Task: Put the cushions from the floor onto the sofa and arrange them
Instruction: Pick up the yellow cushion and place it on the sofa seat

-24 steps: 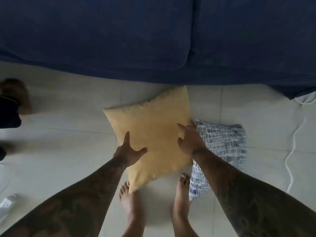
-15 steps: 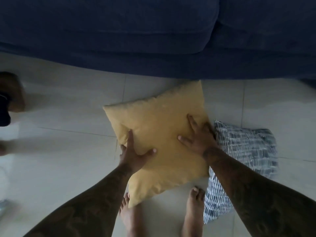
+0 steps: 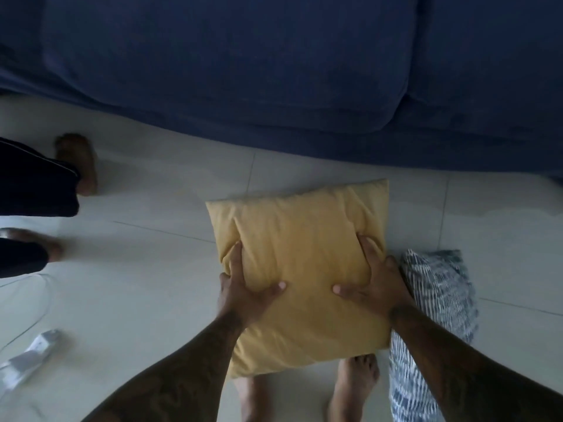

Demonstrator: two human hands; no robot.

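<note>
A yellow cushion [image 3: 304, 239] is held in front of me above the pale tiled floor, just short of the dark blue sofa [image 3: 274, 71]. My left hand [image 3: 243, 290] grips its left edge, thumb pressed into the fabric. My right hand [image 3: 371, 284] grips its right edge the same way. A blue-and-white patterned cushion [image 3: 438, 300] lies on the floor to the right, partly hidden behind my right forearm.
My bare feet [image 3: 353, 388] stand under the yellow cushion. Another person's feet and dark trouser legs [image 3: 36, 184] are at the left edge. A white plug strip with a cable [image 3: 27, 357] lies on the floor at lower left.
Both hands have closed on the yellow cushion's sides and it has turned squarer to me and lifted. The view has shifted left; the other person's legs came further into view.
</note>
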